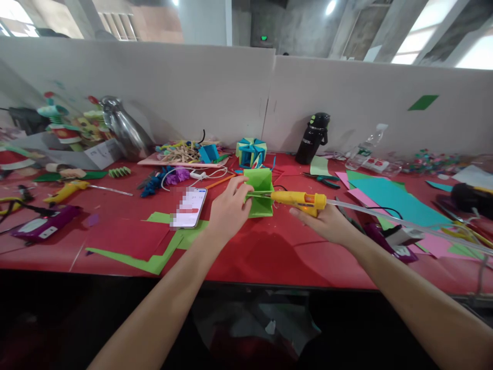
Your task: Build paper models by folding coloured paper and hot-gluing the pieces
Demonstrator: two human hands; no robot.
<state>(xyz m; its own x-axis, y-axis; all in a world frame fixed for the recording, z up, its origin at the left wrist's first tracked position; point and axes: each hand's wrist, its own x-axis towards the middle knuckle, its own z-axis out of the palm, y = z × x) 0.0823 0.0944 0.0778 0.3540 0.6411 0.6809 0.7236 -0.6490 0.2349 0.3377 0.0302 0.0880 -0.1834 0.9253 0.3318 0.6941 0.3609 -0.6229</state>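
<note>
The left hand [231, 208] pinches the near-left side of a green folded-paper piece [261, 180] above the red table [277, 257]; its fingertips are partly hidden, so their exact grip is hard to make out. The right hand [327, 220] is closed around the handle of a yellow glue gun [295, 198], its nozzle at the paper piece (whether it touches, I cannot tell). A clear glue stick [358, 209] runs from the gun's back toward the right edge. The phone [189, 208] lies left of the left hand, part of it blurred out by blocks. Behind the green piece stands a blue-and-cream paper ring [251, 153], its lower front partly covered.
</note>
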